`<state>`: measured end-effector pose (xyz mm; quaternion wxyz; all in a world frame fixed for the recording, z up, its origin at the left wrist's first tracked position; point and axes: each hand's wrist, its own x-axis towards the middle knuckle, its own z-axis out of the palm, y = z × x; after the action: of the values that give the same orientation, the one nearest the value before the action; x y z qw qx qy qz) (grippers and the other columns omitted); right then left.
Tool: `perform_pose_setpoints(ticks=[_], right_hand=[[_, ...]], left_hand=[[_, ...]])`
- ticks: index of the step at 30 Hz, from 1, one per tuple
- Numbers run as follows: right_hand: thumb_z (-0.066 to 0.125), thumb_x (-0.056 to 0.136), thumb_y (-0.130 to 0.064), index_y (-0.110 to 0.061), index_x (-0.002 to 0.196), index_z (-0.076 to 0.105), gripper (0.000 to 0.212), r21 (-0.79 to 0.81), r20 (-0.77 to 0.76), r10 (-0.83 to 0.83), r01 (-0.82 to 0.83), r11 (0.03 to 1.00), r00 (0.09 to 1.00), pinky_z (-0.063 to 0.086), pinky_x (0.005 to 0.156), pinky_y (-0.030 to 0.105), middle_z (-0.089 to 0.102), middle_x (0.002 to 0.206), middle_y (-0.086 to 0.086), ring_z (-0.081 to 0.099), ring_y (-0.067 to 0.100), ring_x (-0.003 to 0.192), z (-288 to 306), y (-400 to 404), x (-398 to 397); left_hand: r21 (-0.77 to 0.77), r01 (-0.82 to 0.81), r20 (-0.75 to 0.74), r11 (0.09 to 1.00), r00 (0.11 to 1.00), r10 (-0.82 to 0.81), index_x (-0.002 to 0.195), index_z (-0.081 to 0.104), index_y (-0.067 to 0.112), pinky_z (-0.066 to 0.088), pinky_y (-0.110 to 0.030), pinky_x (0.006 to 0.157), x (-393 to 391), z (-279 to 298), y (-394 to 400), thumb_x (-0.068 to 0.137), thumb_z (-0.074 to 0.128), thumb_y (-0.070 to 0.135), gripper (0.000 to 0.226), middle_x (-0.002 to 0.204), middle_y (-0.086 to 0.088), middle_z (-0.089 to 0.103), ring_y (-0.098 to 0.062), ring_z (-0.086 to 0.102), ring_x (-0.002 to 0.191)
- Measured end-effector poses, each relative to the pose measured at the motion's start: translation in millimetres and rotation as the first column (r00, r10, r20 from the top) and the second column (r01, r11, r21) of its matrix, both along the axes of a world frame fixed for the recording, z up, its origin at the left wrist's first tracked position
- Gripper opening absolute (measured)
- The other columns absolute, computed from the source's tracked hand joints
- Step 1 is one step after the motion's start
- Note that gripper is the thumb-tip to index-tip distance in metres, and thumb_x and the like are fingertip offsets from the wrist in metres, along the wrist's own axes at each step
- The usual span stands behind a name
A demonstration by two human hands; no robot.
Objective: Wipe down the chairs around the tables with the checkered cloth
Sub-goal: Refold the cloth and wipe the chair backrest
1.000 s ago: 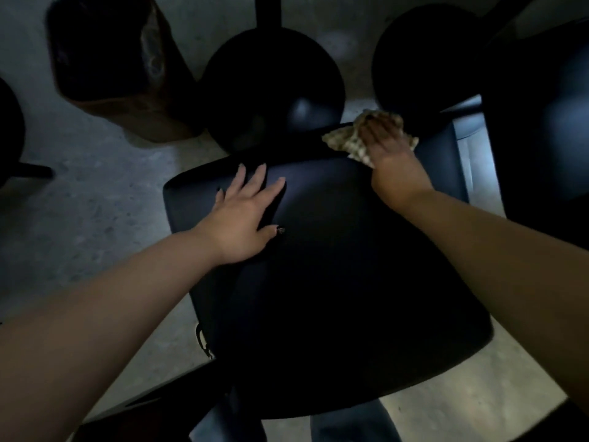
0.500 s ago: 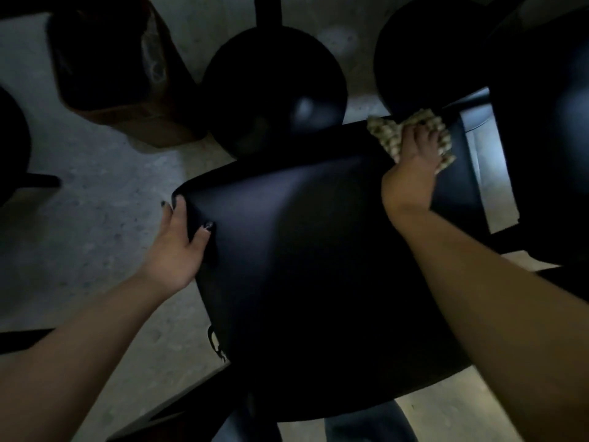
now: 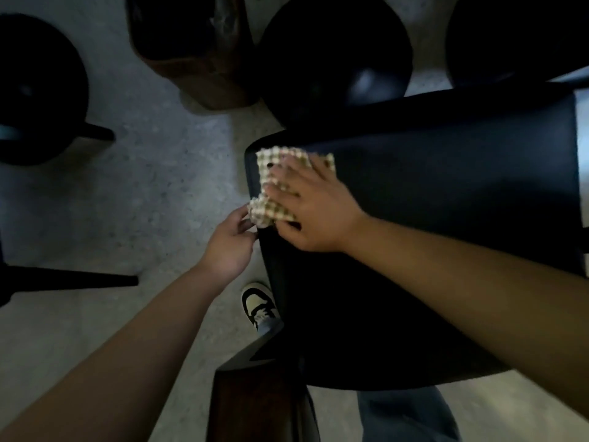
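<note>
The checkered cloth (image 3: 271,161) lies spread on the near-left corner of a black chair seat (image 3: 446,186), with its lower corner hanging over the seat's left edge. My right hand (image 3: 315,212) lies flat on the cloth with fingers spread, pressing it onto the seat. My left hand (image 3: 229,247) is at the seat's left edge just below that hanging corner, fingers curled round the edge and fingertips touching the cloth.
Round black table bases (image 3: 334,59) (image 3: 32,90) and a brown wooden box (image 3: 191,52) stand on the grey concrete floor beyond the chair. A dark leg (image 3: 79,279) crosses at left. My shoe (image 3: 258,301) and a brown wooden piece (image 3: 255,403) are below.
My right hand has swept the cloth from the seat's far right corner across to its left corner. The view has shifted, so the chair sits further right. My left hand stays on the left edge.
</note>
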<state>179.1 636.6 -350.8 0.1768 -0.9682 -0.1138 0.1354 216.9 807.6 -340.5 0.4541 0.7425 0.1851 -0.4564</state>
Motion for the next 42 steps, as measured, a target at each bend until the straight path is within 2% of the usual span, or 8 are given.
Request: perform_pose_setpoints(ticks=[9,18,22,27,31,35,38,42], right_hand=[[0.042,0.091,-0.016,0.003,0.139,0.043,0.052,0.037,0.066,-0.05,0.047,0.998,0.997,0.01,0.116,0.049,0.035,0.148,0.025,0.024,0.043,0.141,-19,0,9],[0.022,0.095,-0.014,0.008,0.138,0.041,0.052,0.152,-0.017,0.278,-0.272,0.95,0.961,0.012,0.115,0.049,0.034,0.147,0.027,0.028,0.044,0.138,-7,17,-90],[0.035,0.098,-0.004,0.0,0.147,0.027,0.05,0.044,0.055,-0.217,0.215,0.976,0.975,-0.009,0.118,0.029,0.02,0.155,0.022,0.016,0.037,0.145,-23,-41,-32],[0.036,0.088,-0.005,-0.002,0.144,0.035,0.056,-0.018,0.148,-0.714,0.723,0.69,0.685,0.009,0.119,0.04,0.029,0.152,0.018,0.023,0.033,0.142,-25,-59,14],[0.025,0.093,-0.008,0.008,0.143,0.029,0.053,0.023,0.088,-0.127,0.126,0.992,0.988,0.01,0.118,0.05,0.027,0.15,0.028,0.022,0.043,0.141,-27,12,-27],[0.04,0.091,0.002,0.004,0.136,0.045,0.046,0.125,0.101,0.128,-0.141,0.982,0.987,0.016,0.116,0.048,0.039,0.145,0.024,0.032,0.041,0.137,-21,-37,-46],[0.044,0.089,0.003,0.0,0.143,0.037,0.054,0.081,0.103,-0.253,0.245,0.966,0.962,0.006,0.12,0.037,0.032,0.15,0.022,0.022,0.033,0.143,-23,-111,-43],[0.039,0.082,0.003,0.003,0.14,0.04,0.058,-0.002,0.133,-0.775,0.782,0.623,0.617,0.009,0.119,0.039,0.031,0.149,0.026,0.023,0.04,0.141,-17,-204,-79]], left_hand=[[-0.019,-0.009,0.018,1.0,1.0,0.01,0.136,0.047,0.014,0.045,-0.004,0.056,-12,-5,4,0.09,0.039,-0.016,0.055,0.122,-0.003,0.06,-0.023,0.058,0.115],[0.011,0.345,0.142,0.939,0.929,-0.343,0.136,0.04,0.03,0.048,-0.04,0.101,-17,-1,4,0.084,0.06,-0.003,0.064,0.125,0.014,0.055,-0.015,0.056,0.117],[0.112,0.468,0.239,0.876,0.843,-0.481,0.151,0.017,0.016,0.035,-0.043,0.113,-9,0,-9,0.081,0.055,-0.006,0.083,0.151,-0.009,0.033,-0.023,0.034,0.139],[0.338,0.532,0.317,0.777,0.713,-0.626,0.154,-0.004,0.011,0.01,-0.019,0.111,0,3,-30,0.082,0.054,-0.003,0.094,0.162,-0.007,-0.013,-0.02,-0.001,0.149],[0.482,0.499,0.373,0.721,0.628,-0.683,0.153,-0.004,0.006,0.004,-0.025,0.115,20,5,-47,0.085,0.061,0.01,0.094,0.161,-0.013,-0.012,-0.026,-0.003,0.149],[0.539,0.53,0.391,0.655,0.531,-0.752,0.152,-0.002,0.002,0.005,-0.03,0.118,43,8,-65,0.08,0.068,0.01,0.101,0.16,-0.02,-0.008,-0.031,-0.002,0.149],[0.568,0.657,0.34,0.497,0.362,-0.868,0.153,-0.002,0.006,0.008,-0.037,0.12,48,10,-83,0.074,0.07,0.01,0.107,0.16,-0.019,-0.008,-0.032,-0.003,0.148],[0.566,0.802,0.236,0.19,0.063,-0.97,0.153,-0.01,0.022,0.006,-0.057,0.118,48,10,-111,0.067,0.078,0.027,0.123,0.161,-0.007,-0.015,-0.028,-0.01,0.148]])
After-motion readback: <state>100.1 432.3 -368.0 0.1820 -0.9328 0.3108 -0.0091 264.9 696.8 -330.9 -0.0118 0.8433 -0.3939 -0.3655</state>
